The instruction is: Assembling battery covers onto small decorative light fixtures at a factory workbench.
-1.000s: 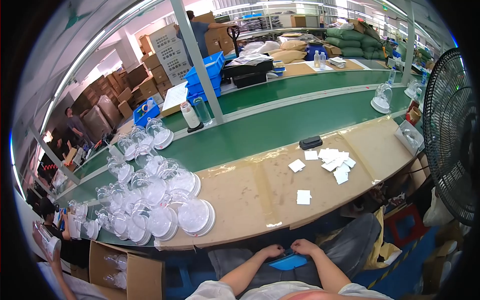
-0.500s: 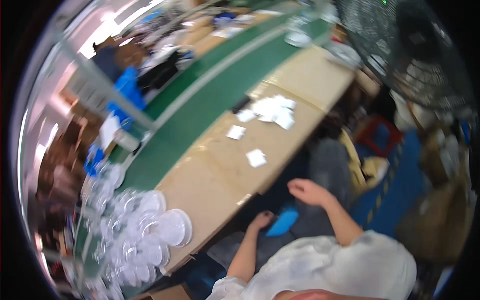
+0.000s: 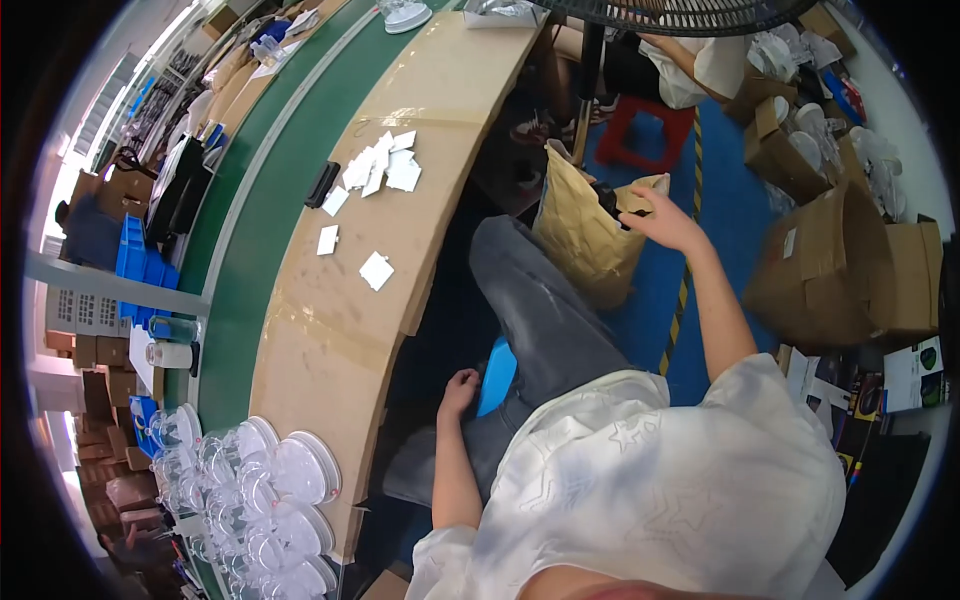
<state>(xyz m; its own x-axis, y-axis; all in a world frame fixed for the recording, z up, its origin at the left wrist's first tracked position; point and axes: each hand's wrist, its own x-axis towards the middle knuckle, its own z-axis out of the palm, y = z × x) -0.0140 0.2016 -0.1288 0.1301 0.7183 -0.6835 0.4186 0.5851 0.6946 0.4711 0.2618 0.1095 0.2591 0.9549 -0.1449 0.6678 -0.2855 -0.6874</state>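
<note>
My right hand (image 3: pixel 664 222) reaches to the mouth of a tan paper sack (image 3: pixel 590 240) standing on the floor to my right. Its fingers are apart, right by a black object (image 3: pixel 606 198) at the sack's opening, whose kind I cannot make out. Down by my thigh, my left hand (image 3: pixel 458 393) hangs with curled fingers beside a bright blue surface (image 3: pixel 498 378). Whatever those fingers may hold is hidden. Small white square pieces (image 3: pixel 376 270) lie on the cardboard-covered bench (image 3: pixel 330 345), most of them in a loose pile next to a black block (image 3: pixel 322 184).
Clear plastic domes with white round bases (image 3: pixel 305 468) crowd the bench's near left end. A green conveyor belt (image 3: pixel 255 205) runs along its far side. At the right stand a fan (image 3: pixel 690 15), a red stool (image 3: pixel 650 135) and cardboard boxes (image 3: pixel 825 270). Another person (image 3: pixel 700 70) sits beyond.
My view has swung to the right. My right hand has gone from above my lap out to the paper sack. My left hand stays low beside the blue surface.
</note>
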